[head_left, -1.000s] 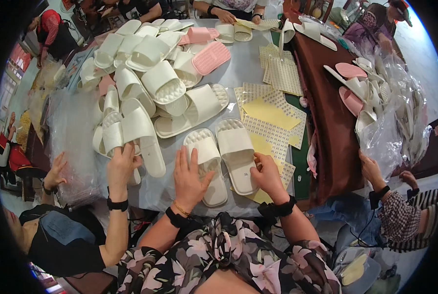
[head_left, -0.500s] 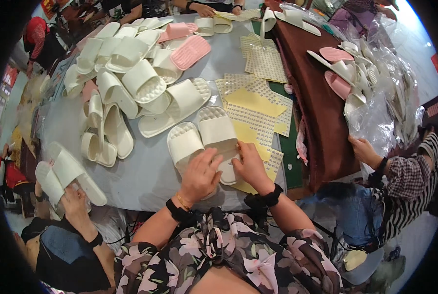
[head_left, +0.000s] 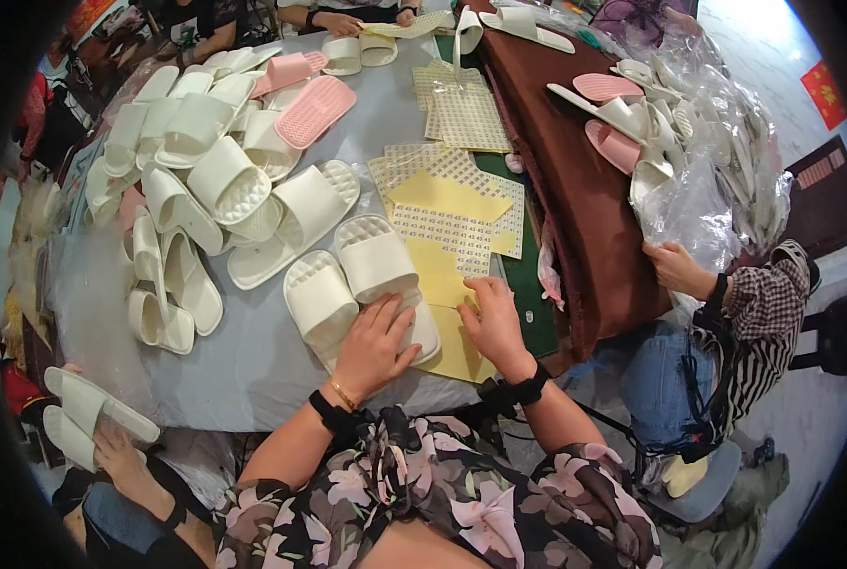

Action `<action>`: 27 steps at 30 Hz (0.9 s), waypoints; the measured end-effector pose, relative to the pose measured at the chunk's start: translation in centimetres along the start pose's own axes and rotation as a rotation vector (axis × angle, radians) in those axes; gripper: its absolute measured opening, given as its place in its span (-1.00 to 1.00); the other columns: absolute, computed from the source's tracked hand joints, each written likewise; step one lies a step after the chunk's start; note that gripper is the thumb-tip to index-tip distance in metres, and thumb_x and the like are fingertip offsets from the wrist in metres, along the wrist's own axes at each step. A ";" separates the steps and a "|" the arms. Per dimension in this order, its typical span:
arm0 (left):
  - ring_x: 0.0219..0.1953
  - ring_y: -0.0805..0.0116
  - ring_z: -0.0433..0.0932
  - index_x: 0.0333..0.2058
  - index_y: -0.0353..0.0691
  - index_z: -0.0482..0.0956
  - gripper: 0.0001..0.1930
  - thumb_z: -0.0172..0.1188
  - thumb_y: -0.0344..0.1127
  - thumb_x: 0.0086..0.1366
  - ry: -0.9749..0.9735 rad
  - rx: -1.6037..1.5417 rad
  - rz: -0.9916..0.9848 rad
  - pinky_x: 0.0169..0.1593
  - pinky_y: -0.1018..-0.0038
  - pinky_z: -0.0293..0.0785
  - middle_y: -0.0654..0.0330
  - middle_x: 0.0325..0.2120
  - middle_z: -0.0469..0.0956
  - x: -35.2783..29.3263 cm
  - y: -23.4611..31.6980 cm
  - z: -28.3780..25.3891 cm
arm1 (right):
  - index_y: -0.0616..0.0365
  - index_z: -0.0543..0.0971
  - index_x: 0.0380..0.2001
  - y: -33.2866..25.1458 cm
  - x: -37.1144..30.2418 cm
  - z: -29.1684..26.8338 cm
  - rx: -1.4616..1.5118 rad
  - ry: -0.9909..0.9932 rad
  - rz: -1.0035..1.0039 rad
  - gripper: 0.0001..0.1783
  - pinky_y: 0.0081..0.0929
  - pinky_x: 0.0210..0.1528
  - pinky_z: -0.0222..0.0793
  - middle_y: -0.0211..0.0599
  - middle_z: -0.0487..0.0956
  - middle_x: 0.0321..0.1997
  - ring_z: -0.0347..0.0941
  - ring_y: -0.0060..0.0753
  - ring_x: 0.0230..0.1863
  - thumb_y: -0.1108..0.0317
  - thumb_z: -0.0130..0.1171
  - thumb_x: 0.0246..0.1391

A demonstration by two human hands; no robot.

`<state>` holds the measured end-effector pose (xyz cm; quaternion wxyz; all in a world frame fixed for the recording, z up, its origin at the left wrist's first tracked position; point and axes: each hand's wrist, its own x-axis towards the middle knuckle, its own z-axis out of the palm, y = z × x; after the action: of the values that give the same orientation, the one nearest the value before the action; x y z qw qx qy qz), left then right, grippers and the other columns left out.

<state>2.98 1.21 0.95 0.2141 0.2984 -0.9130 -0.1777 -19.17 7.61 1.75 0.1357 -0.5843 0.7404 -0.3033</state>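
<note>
A pair of cream slippers lies side by side in front of me, the left slipper and the right slipper both with toes pointing away. My left hand rests on the pair with its fingers stretched out, covering part of the footbeds. Just to the right, my right hand is over a yellow backing sheet with rows of small printed stickers. Its thumb and index finger are apart at the sheet; the other fingers are curled and partly hidden.
Many cream slippers and a pink slipper are heaped at the left. More sticker sheets lie farther back. A brown bench borders the right, beside bagged slippers. Co-workers sit left, right and far; one's hand holds slippers.
My right hand has left the right slipper's edge and is now over the sticker sheet. My left hand has settled flatter on the pair. The view has shifted, moving the table leftward.
</note>
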 end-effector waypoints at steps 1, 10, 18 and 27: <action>0.17 -0.02 0.34 0.05 -0.22 0.46 -0.47 0.25 -0.09 0.15 0.000 -0.002 0.003 0.21 0.18 0.29 -0.03 0.14 0.37 0.1 0.0 0.0 | 0.24 0.49 -0.02 0.3 -0.2 -0.1 -0.002 0.002 0.002 -0.54 -0.19 0.09 0.33 -0.01 0.44 -0.02 0.35 0.06 0.04 0.43 0.26 -0.05; 0.16 -0.02 0.35 0.05 -0.23 0.45 -0.47 0.27 -0.09 0.14 0.059 0.009 -0.024 0.20 0.19 0.30 -0.03 0.12 0.38 0.7 0.0 0.7 | 0.19 0.53 -0.06 2.9 2.7 -0.5 -0.018 -0.050 -0.149 -0.59 -0.23 0.10 0.32 -0.07 0.44 -0.01 0.34 0.02 0.06 0.52 0.23 -0.07; 0.17 -0.04 0.33 0.06 -0.26 0.44 -0.45 0.27 -0.12 0.14 0.025 -0.002 -0.025 0.22 0.17 0.27 -0.05 0.13 0.37 0.3 0.1 0.6 | 0.25 0.57 -0.23 5.0 2.3 -4.0 0.088 0.247 0.051 -0.80 -0.30 -0.15 0.42 -0.07 0.54 -0.24 0.51 -0.04 -0.22 0.56 0.15 0.02; 0.17 0.01 0.34 0.05 -0.25 0.45 -0.45 0.25 -0.06 0.15 0.047 0.007 -0.021 0.18 0.18 0.32 -0.02 0.11 0.38 0.5 0.2 0.1 | 0.24 0.59 -0.27 4.5 1.3 -3.2 0.149 0.150 0.038 -0.82 -0.34 -0.26 0.43 -0.08 0.54 -0.33 0.50 -0.13 -0.36 0.54 0.16 0.00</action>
<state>2.43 1.09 1.12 0.2324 0.3129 -0.9051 -0.1699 -24.82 7.90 1.66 0.1286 -0.5342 0.7346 -0.3979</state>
